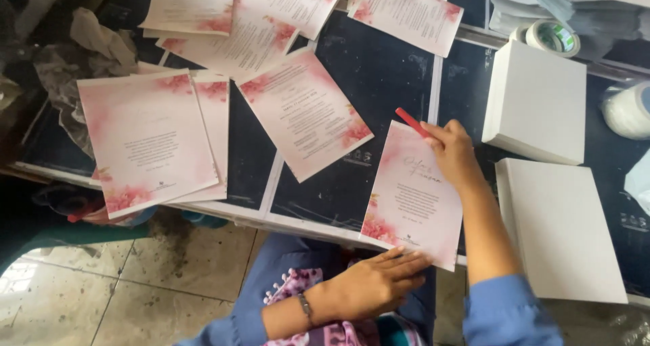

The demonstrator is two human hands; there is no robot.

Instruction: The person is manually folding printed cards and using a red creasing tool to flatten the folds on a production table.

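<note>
Pink floral card point(413, 197) lies flat at the dark table's point(379, 75) near edge — thin, light, easily creased. Left hand point(376, 285) presses open-palmed on its lower edge; right hand point(453, 153) pinches a red tool point(412, 122) at its top corner — lift by the edges.

A pink printed card point(412, 190) with dark script lines and floral corners lies flat on the dark table, tilted slightly, its lower edge overhanging the table's near edge. The left hand point(379, 282) presses flat on its bottom corner, fingers spread forward. The right hand point(452, 153) rests on its upper right corner, pinching a small flat red strip point(412, 122) that angles up and left, just past the card's top edge.
</note>
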